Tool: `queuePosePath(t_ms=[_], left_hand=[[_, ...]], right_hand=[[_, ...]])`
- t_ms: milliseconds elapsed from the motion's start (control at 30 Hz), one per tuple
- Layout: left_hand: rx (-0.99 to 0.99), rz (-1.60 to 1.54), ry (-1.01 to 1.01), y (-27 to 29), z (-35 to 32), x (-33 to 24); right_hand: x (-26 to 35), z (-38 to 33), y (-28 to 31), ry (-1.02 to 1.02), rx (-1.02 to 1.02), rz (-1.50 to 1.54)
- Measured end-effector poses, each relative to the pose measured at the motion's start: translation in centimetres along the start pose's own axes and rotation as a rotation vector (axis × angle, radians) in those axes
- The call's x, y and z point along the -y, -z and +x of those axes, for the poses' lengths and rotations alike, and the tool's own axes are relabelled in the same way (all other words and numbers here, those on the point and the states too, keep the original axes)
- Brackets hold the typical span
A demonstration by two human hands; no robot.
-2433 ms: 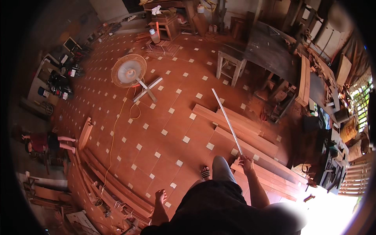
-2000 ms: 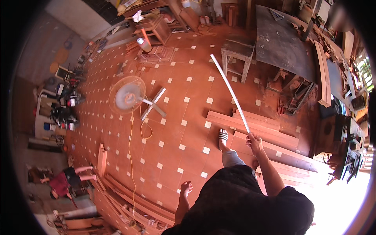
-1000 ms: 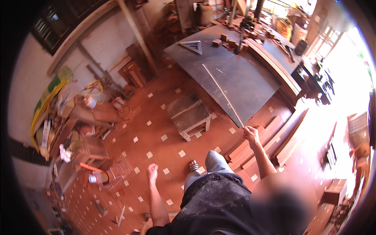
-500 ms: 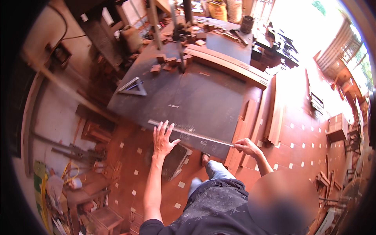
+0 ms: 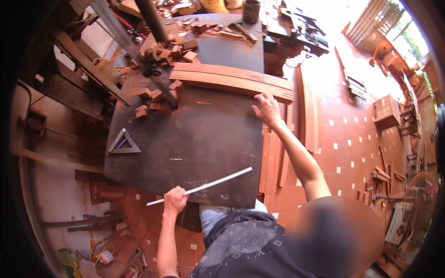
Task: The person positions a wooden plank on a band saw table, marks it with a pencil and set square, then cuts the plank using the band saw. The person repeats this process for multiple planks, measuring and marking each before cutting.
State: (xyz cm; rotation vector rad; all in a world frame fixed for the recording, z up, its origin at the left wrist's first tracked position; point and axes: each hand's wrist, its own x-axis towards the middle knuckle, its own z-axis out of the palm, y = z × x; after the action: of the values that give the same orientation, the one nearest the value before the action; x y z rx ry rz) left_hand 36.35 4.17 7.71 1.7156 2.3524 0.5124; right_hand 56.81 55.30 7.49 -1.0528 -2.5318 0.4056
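A long, thin white ruler (image 5: 218, 182) slants over the near edge of the dark tabletop (image 5: 213, 139). My left hand (image 5: 175, 200) is closed around it left of its middle, and its left end sticks out past the fist. Farther off, my right hand (image 5: 268, 110) reaches to the right end of a stack of reddish-brown wooden boards (image 5: 232, 79) lying across the table. Its thumb and fingers are apart, close to the front edge of the boards; I cannot tell whether they touch. A triangular metal set square (image 5: 125, 142) lies at the table's left side.
A tall metal strip (image 5: 162, 88) rises from the table beside small wood blocks (image 5: 141, 111). More offcuts and a dark metal can (image 5: 251, 11) stand at the back. Long boards (image 5: 309, 116) lie on the tiled floor to the right. Chalk marks show near the front edge.
My right hand has let go of the ruler's right end and moved up to the boards. My left hand has closed on the ruler, which now slants up to the right. I have moved closer to the table.
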Motion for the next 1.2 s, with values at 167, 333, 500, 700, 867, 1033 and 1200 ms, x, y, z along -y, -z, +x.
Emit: queuePosePath(t_ms=[167,333,500,700,867,1033,1200], left_hand=[[0.001,-0.029,0.042,3.5,-0.5,-0.5],[-0.021,-0.079,0.116,4.0,-0.1,0.6],[0.014,-0.156,0.078,2.3,2.4,2.6],[0.152,-0.213,-0.059,1.3,5.4,4.9],[0.226,-0.203,-0.198,2.6,7.7,7.0],[0.255,-0.113,-0.268,3.0,7.5,10.2],[0.232,-0.134,-0.438,4.2,7.3,14.5]], right_hand=[[0.9,10.0,-3.5,0.166,-0.025,-0.124],[3.5,12.5,-6.1,0.163,0.087,-0.293],[2.3,11.8,-7.8,0.114,0.018,-0.312],[3.1,10.0,-8.8,0.158,-0.141,-0.370],[1.6,9.8,-7.0,0.055,-0.140,-0.323],[1.0,2.8,-1.3,-0.047,-0.193,-0.377],[0.4,-9.0,4.4,-0.172,-0.202,-0.280]])
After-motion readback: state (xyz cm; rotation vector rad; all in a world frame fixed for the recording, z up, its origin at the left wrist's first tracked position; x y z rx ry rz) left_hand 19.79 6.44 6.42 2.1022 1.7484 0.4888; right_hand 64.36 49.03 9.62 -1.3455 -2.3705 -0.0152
